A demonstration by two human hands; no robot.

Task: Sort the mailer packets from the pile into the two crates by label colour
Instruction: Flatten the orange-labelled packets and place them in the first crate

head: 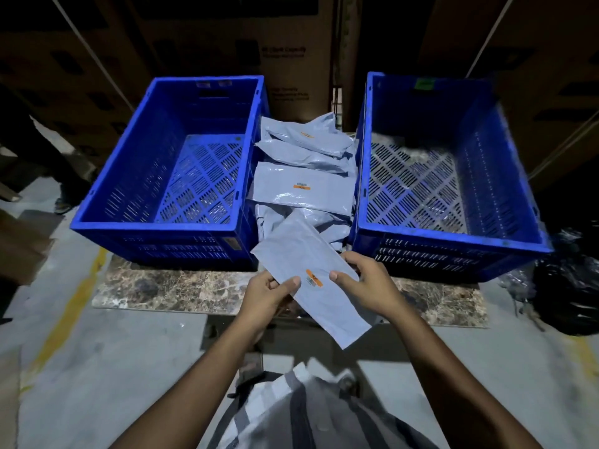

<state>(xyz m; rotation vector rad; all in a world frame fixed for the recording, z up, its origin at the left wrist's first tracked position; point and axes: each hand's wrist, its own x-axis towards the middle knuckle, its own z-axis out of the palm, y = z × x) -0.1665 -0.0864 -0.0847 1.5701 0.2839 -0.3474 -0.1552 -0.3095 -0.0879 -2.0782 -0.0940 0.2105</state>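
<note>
both my left hand (270,291) and right hand (363,283) pinch one mailer packet (311,283) near the pile (304,176), its orange label (313,277) facing up. the left crate (155,226) carries orange tags, the right crate (453,244) a green one; in this dim light i could misread and misfile it.

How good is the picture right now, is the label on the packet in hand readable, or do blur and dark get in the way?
Head view: dim overall, background nearly black; wide-angle bending at the edges; right crate's far corner smeared by blur. Held packet is lit and fairly sharp: its orange label colour is clear, its print too small to read.
</note>
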